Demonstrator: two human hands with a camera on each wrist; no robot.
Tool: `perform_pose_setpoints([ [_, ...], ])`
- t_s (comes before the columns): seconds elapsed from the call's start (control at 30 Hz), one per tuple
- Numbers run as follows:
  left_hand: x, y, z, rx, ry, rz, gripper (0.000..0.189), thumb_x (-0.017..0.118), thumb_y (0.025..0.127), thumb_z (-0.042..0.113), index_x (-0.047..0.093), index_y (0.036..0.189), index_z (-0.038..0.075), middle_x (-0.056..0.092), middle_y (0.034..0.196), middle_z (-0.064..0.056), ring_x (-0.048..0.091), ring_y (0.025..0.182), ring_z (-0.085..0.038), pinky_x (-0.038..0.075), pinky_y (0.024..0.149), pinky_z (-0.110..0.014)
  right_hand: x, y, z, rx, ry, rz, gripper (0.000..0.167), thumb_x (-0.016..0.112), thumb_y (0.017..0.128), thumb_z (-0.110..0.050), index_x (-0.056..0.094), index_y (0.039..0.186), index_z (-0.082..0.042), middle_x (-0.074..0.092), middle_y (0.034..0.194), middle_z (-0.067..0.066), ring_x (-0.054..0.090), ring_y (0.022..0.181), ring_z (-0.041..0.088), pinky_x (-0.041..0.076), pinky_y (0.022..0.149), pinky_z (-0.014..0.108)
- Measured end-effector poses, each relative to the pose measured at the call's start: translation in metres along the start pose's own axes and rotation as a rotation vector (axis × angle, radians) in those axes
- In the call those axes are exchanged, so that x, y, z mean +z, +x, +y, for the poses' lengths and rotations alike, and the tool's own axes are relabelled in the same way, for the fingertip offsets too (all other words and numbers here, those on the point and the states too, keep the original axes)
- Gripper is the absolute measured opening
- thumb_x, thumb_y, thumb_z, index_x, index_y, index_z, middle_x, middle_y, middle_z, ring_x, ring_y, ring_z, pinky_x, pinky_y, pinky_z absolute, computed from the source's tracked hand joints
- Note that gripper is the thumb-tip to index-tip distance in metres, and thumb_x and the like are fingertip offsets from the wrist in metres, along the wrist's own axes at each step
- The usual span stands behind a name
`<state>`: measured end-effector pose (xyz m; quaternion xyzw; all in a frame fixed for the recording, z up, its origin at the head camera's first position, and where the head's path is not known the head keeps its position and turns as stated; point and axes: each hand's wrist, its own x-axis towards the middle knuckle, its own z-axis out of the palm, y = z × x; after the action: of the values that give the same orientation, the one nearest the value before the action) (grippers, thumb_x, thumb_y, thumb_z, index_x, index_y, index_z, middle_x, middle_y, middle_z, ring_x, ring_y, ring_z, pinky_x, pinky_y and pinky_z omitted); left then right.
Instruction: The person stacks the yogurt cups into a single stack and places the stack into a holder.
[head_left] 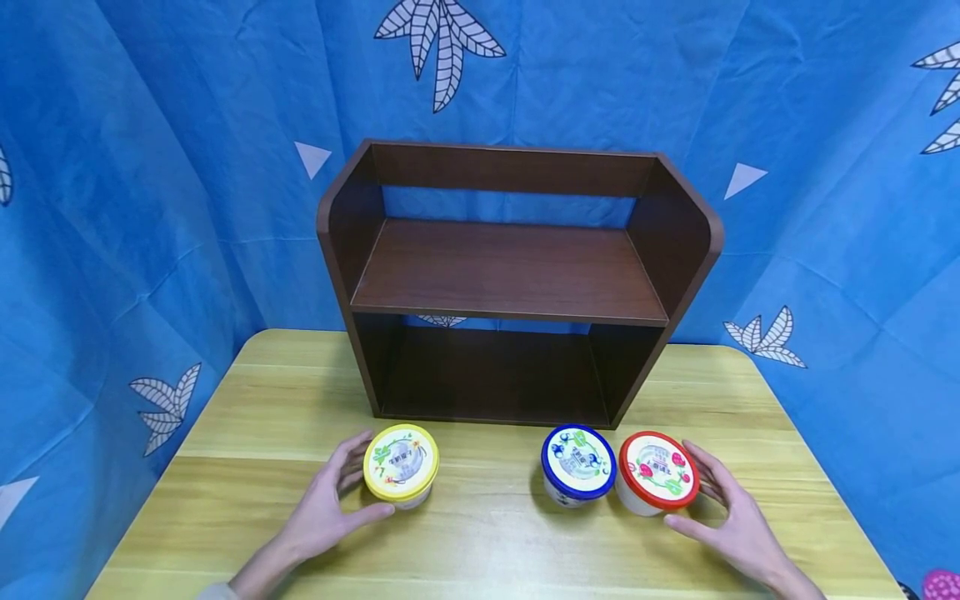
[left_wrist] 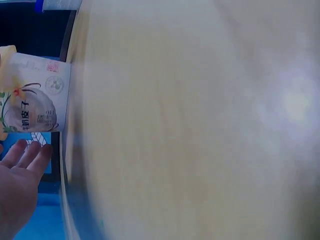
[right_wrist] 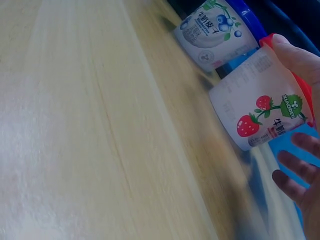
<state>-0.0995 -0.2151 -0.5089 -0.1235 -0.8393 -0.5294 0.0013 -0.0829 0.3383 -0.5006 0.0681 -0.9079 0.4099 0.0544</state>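
We are holding our left hand (head_left: 326, 507) and right hand (head_left: 729, 512) spread beside the yellow-lidded cup (head_left: 402, 463) and red-lidded cup (head_left: 657, 472), a light, even touch seeming best.

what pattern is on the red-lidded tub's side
The tub shows red strawberries on white, clearest in the right wrist view.

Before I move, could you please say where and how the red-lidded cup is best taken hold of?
I would take the red-lidded cup just under its lid rim, coming from the right: its round wall narrows downward, the blue-lidded cup crowds its left, and the right hand is at its right.
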Motion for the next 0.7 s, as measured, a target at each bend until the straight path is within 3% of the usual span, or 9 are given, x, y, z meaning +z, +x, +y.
perform_pose_setpoints([
  [0.33, 0.0059, 0.0029, 0.0024, -0.013, -0.019, 0.008, 0.099, 0.095, 0.078, 0.025, 0.039, 0.158, 0.007, 0.057, 0.152, -0.018, 0.052, 0.13, 0.009, 0.053, 0.11, -0.02, 0.0044, 0.002, 0.0006, -0.001, 0.029, 0.016, 0.094, 0.091, 0.083, -0.019, 0.038, 0.159, -0.004, 0.038, 0.135, -0.05, 0.041, 0.119, -0.031, 0.041, 0.095, -0.004],
  [0.7, 0.0067, 0.0036, 0.0074, -0.045, -0.035, 0.002, 0.097, 0.095, 0.078, 0.026, 0.04, 0.156, 0.009, 0.057, 0.153, -0.016, 0.05, 0.13, 0.011, 0.051, 0.11, -0.018, 0.0075, 0.0055, 0.0042, -0.037, 0.084, 0.041, 0.087, 0.089, 0.084, -0.01, 0.042, 0.157, -0.005, 0.047, 0.134, -0.045, 0.048, 0.12, -0.027, 0.043, 0.095, -0.002],
])
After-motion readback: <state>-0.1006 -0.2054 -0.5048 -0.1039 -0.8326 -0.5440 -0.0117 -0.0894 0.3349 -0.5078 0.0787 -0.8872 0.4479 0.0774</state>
